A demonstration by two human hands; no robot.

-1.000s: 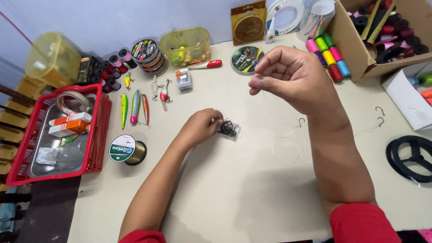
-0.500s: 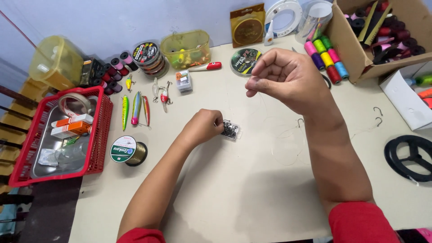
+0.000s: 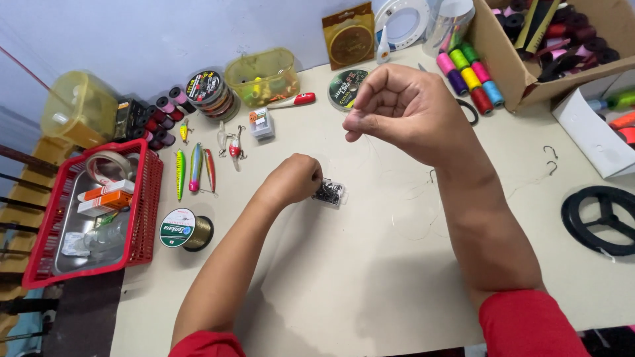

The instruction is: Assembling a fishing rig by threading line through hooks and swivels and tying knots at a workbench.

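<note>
My left hand rests on the table with its fingertips in a small clear box of dark fish hooks. Whether it pinches a hook cannot be told. My right hand is raised above the table, fingers curled with thumb and forefinger pinched together. A thin, nearly invisible fishing line trails loosely on the table below it; the line seems held in the pinch. Two loose hooks lie to the right.
A red basket with tape and small boxes stands at the left, beside a line spool and several lures. Yellow tubs, thread spools, a cardboard box and a black reel ring the table.
My left hand has crept right onto the hook box. My right hand stays raised and pinched, with almost no shift.
</note>
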